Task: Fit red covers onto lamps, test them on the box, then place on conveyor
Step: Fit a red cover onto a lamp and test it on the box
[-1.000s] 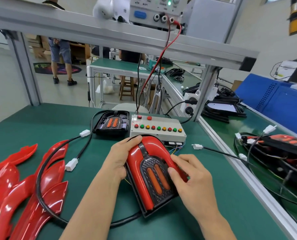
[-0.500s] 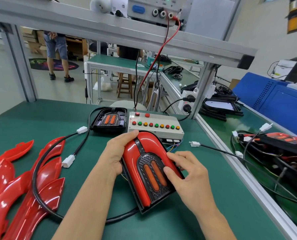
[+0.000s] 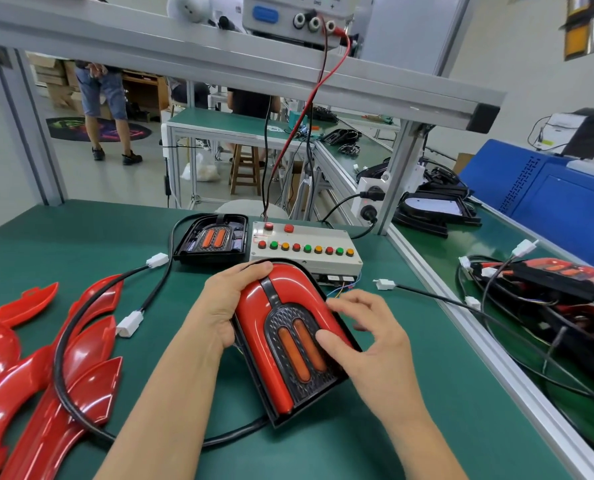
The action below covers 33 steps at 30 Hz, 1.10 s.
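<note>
Lamp with its red cover is lying just before the test box, long axis pointing to the box. We are gripping its left edge with left hand; right hand, fingers loose, is touching its right side.

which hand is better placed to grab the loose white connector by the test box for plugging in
Right. The right hand lies only lightly on the lamp, and the white connector sits just beyond its fingers. The left hand grips the lamp's far side, steadying it.
</note>
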Available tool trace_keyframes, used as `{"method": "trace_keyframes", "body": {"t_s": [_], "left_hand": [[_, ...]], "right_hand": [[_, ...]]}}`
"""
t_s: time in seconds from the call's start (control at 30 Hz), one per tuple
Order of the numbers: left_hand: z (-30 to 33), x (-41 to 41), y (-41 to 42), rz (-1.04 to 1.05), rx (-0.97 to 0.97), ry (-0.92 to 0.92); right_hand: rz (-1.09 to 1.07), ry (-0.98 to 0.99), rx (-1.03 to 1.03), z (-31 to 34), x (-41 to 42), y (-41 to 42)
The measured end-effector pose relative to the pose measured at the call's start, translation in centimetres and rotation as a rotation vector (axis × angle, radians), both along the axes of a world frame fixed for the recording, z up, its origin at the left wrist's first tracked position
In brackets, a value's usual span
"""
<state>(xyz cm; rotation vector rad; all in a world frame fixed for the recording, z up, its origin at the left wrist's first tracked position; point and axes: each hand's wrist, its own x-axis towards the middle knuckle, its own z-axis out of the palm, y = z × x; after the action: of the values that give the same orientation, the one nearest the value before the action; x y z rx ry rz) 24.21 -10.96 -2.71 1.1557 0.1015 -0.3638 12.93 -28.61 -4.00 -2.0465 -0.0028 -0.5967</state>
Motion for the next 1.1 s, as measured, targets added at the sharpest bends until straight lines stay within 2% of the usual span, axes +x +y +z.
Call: {"method": "trace_keyframes", "body": {"t_s": [0.1, 0.17, 0.6, 1.1], "left_hand": [[0.06, -0.07, 0.18, 0.0, 0.0, 0.02], [0.13, -0.14, 0.15, -0.009, 0.011, 0.025], [0.43, -0.24, -0.07, -0.002, 0.023, -0.016], [0.6, -0.41, -0.23, 0.058, 0.03, -0.009]], "right_hand": [[0.191, 0.341, 0.407, 0.45, 0.19, -0.41], [0.296, 0.432, 0.505, 0.51, 0.19, -0.46], [0.33, 0.424, 0.653, 0.93, -0.15, -0.24], [0.286, 0.407, 0.676, 0.39, 0.31, -0.04]]}}
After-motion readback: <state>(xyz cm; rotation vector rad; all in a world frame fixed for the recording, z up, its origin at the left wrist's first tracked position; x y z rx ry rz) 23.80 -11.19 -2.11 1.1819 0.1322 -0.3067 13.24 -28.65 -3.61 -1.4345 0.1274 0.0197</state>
